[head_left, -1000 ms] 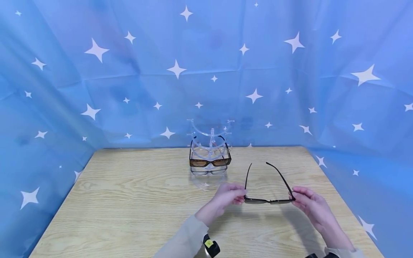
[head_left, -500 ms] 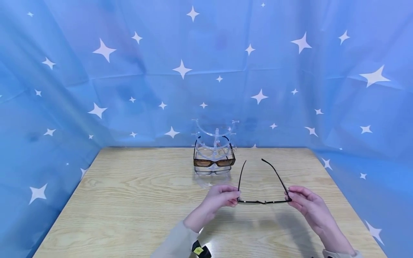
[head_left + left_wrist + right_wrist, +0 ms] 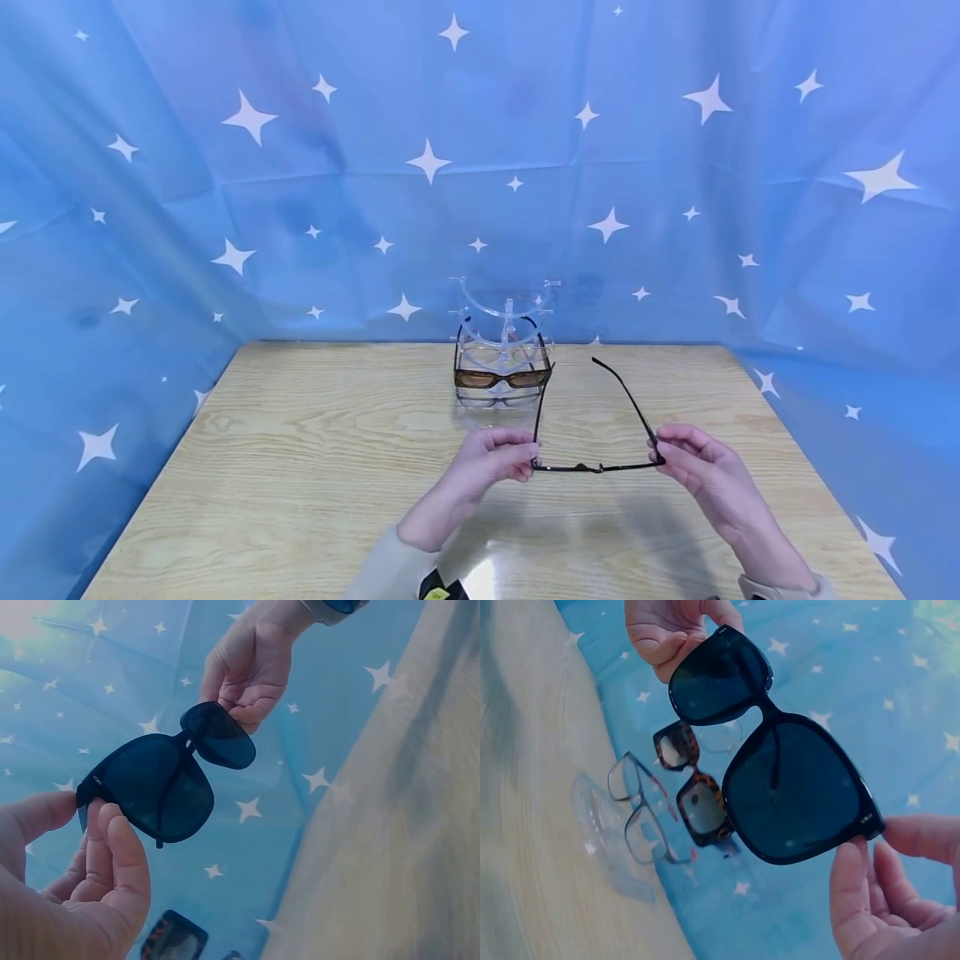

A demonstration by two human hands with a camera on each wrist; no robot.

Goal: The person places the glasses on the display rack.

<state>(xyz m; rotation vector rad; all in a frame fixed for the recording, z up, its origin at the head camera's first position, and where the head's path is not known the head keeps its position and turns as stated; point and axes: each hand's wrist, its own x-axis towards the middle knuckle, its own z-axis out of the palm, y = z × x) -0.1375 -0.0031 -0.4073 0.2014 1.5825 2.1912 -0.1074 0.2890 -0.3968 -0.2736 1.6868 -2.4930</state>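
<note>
Black sunglasses (image 3: pixel 592 468) with large dark lenses are held up between both hands, temples unfolded and pointing away toward the back. The left hand (image 3: pixel 491 458) pinches the frame's left corner between thumb and fingers. At the right corner, the right hand (image 3: pixel 701 462) pinches the hinge area the same way. Seen in the right wrist view, the dark lenses (image 3: pixel 795 795) face the camera, with the tortoiseshell glasses (image 3: pixel 701 806) behind them. Beyond the hands stands a clear eyewear stand (image 3: pixel 510 312), its top tiers bare.
On the stand's lower tiers sit brown tortoiseshell sunglasses (image 3: pixel 502 379), thin-rimmed glasses (image 3: pixel 480 355) above them and grey-framed glasses (image 3: pixel 498 402) below. The wooden table (image 3: pixel 315 467) ends at a blue star-patterned curtain (image 3: pixel 337 208) at the back and sides.
Both hands have carried the sunglasses leftward, closer to the stand, and the front has tipped so the lenses look edge-on. The left temple tip now overlaps the stand's glasses in the head view.
</note>
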